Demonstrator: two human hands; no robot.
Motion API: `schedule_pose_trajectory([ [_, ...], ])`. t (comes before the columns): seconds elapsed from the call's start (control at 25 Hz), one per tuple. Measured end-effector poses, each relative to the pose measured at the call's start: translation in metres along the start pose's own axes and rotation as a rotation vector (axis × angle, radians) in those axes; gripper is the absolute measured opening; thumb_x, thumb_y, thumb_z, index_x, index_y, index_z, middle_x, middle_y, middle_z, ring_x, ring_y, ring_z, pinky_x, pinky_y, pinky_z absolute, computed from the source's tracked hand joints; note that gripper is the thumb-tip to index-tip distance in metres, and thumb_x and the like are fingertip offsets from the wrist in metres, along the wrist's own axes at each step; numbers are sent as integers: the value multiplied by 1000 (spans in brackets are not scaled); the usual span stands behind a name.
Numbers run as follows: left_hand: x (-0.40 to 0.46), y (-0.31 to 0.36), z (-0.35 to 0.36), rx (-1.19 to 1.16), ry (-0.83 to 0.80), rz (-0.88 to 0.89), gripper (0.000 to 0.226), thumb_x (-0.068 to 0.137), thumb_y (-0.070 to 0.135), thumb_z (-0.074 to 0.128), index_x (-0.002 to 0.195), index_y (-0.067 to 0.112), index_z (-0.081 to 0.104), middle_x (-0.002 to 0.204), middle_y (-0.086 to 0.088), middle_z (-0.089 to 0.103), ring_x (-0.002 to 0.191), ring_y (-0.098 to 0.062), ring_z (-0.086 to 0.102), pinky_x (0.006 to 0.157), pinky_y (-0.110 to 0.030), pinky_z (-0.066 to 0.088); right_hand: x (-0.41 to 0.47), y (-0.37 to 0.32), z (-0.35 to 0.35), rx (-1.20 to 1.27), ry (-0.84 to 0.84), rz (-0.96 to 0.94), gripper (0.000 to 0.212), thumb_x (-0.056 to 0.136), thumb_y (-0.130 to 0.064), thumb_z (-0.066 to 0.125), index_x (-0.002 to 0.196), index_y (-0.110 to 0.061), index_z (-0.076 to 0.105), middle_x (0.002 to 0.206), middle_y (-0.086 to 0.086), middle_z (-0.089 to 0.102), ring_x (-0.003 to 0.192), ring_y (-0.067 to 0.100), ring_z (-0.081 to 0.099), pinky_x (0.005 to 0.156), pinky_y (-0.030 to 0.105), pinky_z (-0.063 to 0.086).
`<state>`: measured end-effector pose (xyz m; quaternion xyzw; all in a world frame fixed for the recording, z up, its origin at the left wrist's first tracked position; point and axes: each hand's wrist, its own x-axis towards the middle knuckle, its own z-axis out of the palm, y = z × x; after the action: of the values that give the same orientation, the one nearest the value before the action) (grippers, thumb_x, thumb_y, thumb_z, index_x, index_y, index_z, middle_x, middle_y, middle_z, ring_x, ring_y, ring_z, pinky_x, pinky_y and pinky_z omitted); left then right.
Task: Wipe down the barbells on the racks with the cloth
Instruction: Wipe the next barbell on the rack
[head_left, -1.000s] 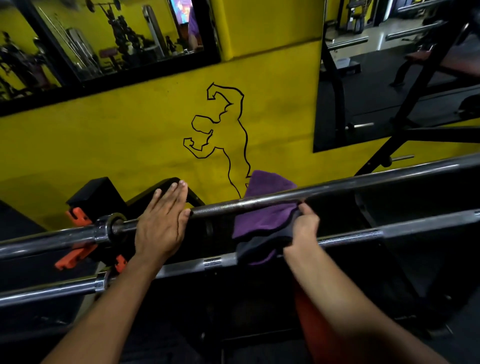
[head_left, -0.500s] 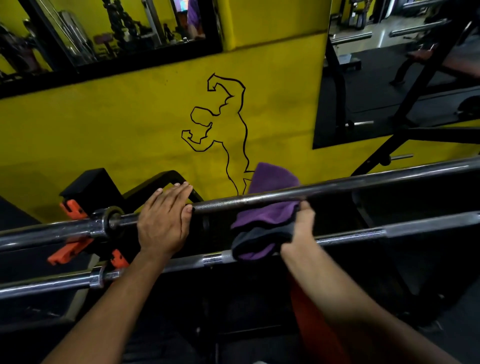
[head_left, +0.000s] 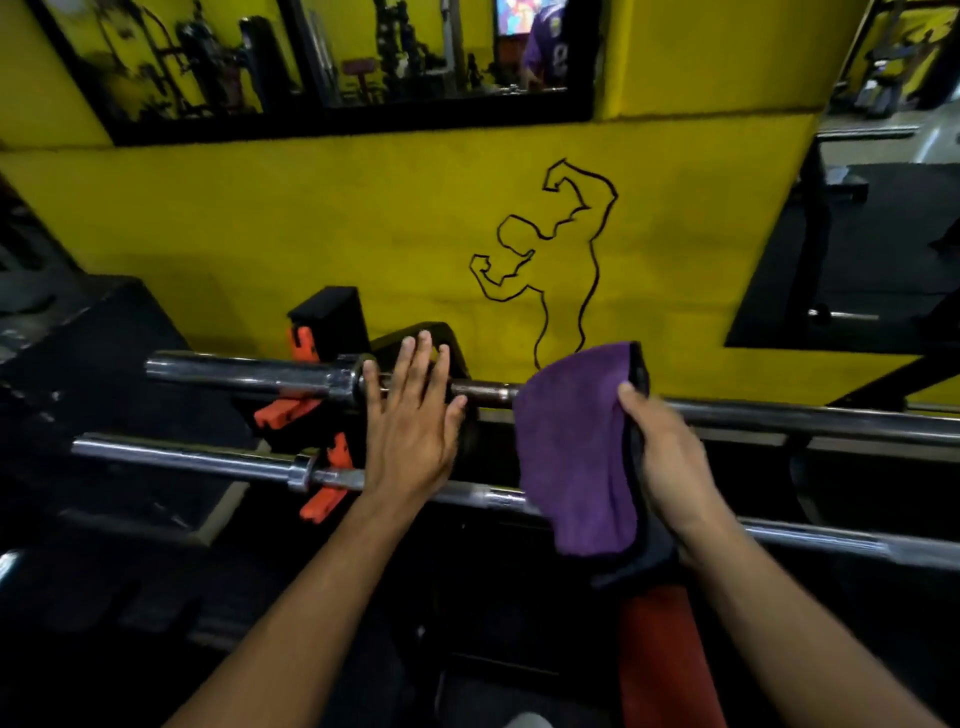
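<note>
Two steel barbells lie across a black rack in front of a yellow wall: the upper barbell (head_left: 260, 376) and the lower barbell (head_left: 197, 460). A purple cloth (head_left: 571, 452) with a dark edge hangs over the upper bar and covers part of the lower one. My right hand (head_left: 670, 462) grips the cloth at its right side, thumb on top near the upper bar. With straight fingers, my left hand (head_left: 415, 421) rests flat on the upper bar just right of its collar.
Orange rack hooks (head_left: 291, 410) hold the bars at the left. The yellow wall (head_left: 311, 249) with a black flexing-figure outline stands close behind. Mirrors hang above and to the right. A red pad (head_left: 665, 654) lies below my right forearm. Dark floor mats lie at the left.
The view swung left, so the bar ends at the left now show. My right hand and the cloth slid left along the upper bar, closer to my left hand, which stays flat on the bar.
</note>
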<state>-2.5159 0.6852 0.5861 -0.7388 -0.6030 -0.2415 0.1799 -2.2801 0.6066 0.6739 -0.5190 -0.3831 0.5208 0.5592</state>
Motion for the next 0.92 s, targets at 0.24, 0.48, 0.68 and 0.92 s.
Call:
schedule_pose_trajectory([
  [0.24,17,-82,-29,-18,54,-365,67,109,47,20,161,7,9,170,-13,3,157,-25,-1,125,-52,-7,42,-57,11,-665,61,-861,7,109,-23,41,110,-19,47,77,-11,50,63,2,47,54,7,34],
  [0.48,10,-92,-2,-241,22,-396,68,107,47,7,161,6,12,170,-9,11,157,-15,2,127,-39,-4,63,31,19,-1618,-227,-855,28,103,-45,34,116,-23,45,117,3,65,103,28,60,83,42,39],
  [0.68,10,-94,0,-241,56,-395,65,108,45,7,161,8,13,170,-8,11,157,-14,3,127,-36,-5,72,14,2,-1566,-415,-855,49,100,-53,27,128,-20,49,132,4,60,124,28,54,100,49,42],
  [0.92,13,-103,-10,-124,-68,-314,75,104,53,-4,161,6,12,169,-11,9,157,-18,0,127,-43,-5,98,-11,4,-1621,-708,-694,70,84,-67,53,136,-24,34,127,-3,52,111,20,58,74,30,43],
])
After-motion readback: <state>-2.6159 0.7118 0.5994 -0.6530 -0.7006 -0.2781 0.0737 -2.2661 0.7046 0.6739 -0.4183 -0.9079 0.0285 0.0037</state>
